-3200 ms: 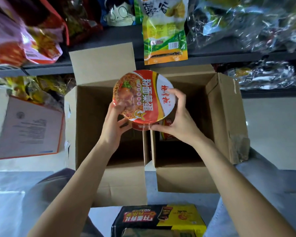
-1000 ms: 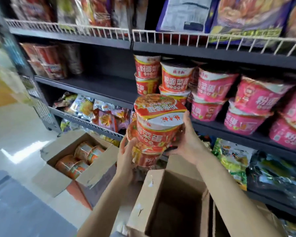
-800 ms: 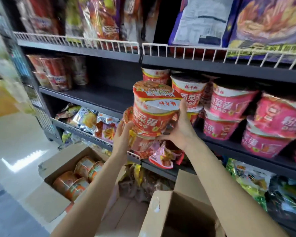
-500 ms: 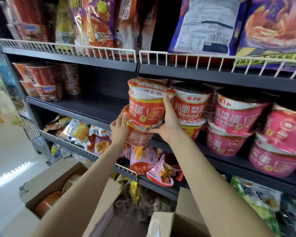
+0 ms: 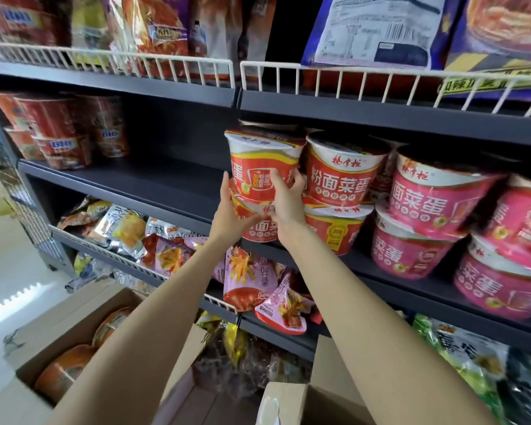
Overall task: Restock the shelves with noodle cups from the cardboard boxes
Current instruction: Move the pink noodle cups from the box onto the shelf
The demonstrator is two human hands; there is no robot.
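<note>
Head view shows my two arms reaching up to the middle shelf (image 5: 154, 182), where I hold a stack of two red noodle cups at its front edge. My left hand (image 5: 227, 220) cups the lower red cup (image 5: 259, 231) from the left, fingers curled up along its side and reaching the base of the cup above. My right hand (image 5: 285, 200) wraps the front of the stack, fingers curled round the upper red cup (image 5: 262, 167) and the palm against the lower one. The upper cup sits on the lid of the lower (slightly tilted, its white lid rim just under the shelf above). I cannot tell whether the lower cup already rests on the shelf board.

Touching the stack on the right stands a second red pair (image 5: 339, 176), one cup on another, and further toward the right end of the shelf are pink cups (image 5: 429, 194), also stacked in twos. At the far left end of the same shelf is a cluster of darker red cups (image 5: 59, 127). The shelf below carries snack packets (image 5: 172, 256) behind a white wire rail. On the floor at lower left an open cardboard box (image 5: 59, 326) holds orange-lidded cups (image 5: 71, 363); a second box (image 5: 304, 403) sits open at the bottom edge.
</note>
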